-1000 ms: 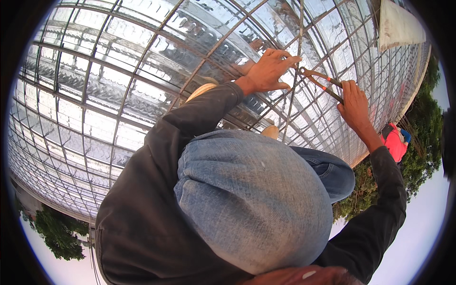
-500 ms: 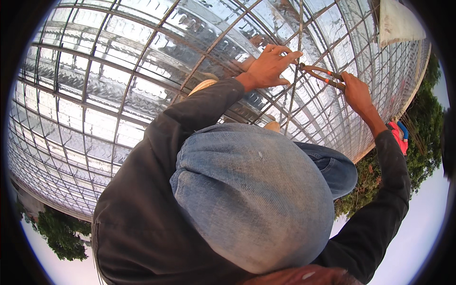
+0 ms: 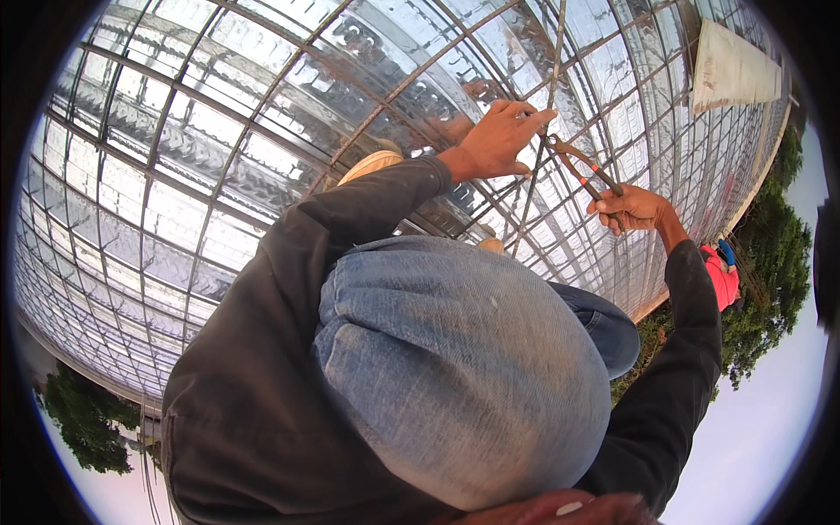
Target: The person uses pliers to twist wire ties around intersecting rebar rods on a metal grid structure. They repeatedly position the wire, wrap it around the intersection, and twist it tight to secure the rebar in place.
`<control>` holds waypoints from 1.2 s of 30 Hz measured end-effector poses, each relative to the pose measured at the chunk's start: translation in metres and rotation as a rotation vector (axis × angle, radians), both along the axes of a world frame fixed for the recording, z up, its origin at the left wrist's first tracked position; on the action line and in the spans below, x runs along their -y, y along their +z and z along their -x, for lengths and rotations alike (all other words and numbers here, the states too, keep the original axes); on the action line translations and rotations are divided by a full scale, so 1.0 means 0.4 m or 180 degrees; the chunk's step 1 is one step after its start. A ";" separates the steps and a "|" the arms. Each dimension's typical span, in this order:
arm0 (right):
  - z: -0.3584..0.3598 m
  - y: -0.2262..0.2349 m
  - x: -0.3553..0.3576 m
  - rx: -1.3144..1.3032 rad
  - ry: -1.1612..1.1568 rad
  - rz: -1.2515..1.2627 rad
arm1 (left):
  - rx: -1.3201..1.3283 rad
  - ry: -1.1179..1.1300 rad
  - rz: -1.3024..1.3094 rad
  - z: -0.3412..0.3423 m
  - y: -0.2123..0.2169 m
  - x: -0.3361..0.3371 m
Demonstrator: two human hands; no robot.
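Note:
My left hand (image 3: 499, 142) is over the steel rebar grid (image 3: 382, 103), fingers apart, with the index fingertip at a bar near a crossing. Its thumb points down, away from the index finger. In my right hand (image 3: 637, 210) are steel pincers (image 3: 577, 166) with orange marks on the handles, which slant down from the jaws. The pincer jaws are at the same crossing, just below my left fingertip. Any tie wire there is too small to make out.
Shiny ribbed metal sheeting (image 3: 254, 153) lies under the grid. My bent knee in blue jeans (image 3: 472, 367) fills the middle, with a tan shoe (image 3: 371, 164) beyond. A pale board (image 3: 738, 70) is at upper right. Another person in red (image 3: 720, 278) is near trees (image 3: 774, 289) beyond the edge.
My right hand has swung down and slightly left, turning the pincers to a steeper slant with their jaws still at the crossing. My left hand has barely shifted.

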State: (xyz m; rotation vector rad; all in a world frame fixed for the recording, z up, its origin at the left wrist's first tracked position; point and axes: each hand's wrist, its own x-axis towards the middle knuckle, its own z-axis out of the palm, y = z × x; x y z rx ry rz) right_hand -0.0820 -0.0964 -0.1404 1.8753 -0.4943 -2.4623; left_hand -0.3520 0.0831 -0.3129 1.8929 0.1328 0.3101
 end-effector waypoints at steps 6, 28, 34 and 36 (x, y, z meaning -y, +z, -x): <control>0.077 0.022 0.014 0.1770 0.2506 -0.1135 | -0.0031 -0.0050 -0.0034 0.015 -0.006 0.004; 0.105 0.032 0.180 0.3467 0.4163 -0.2846 | 0.0017 -0.0139 -0.0140 0.014 -0.013 -0.003; 0.102 0.076 0.132 0.2901 0.2572 -0.2433 | -0.0085 -0.0146 -0.0266 0.013 -0.001 -0.003; 0.103 0.081 0.126 0.2805 0.2128 -0.2068 | -0.0031 -0.0151 -0.0237 0.012 -0.004 -0.001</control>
